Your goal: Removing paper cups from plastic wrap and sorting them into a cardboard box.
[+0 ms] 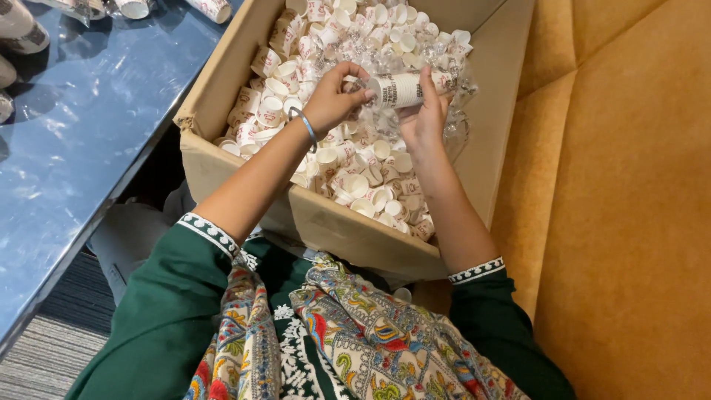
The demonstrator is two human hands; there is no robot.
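Note:
Over an open cardboard box [341, 226] full of small white paper cups [363, 185], both hands hold a sideways stack of nested cups [404, 89]. My left hand [335, 98], with a blue bangle at the wrist, pinches the stack's left end with thumb and fingertips. My right hand [426, 115] grips the stack from below and the right, where clear plastic wrap [452, 111] hangs crumpled off it.
The box rests on an orange upholstered seat [622, 222] in front of my lap. A glossy blue table [81, 133] lies to the left, with a few wrapped cup stacks [22, 30] along its far edge. Grey carpet [52, 355] shows below the table.

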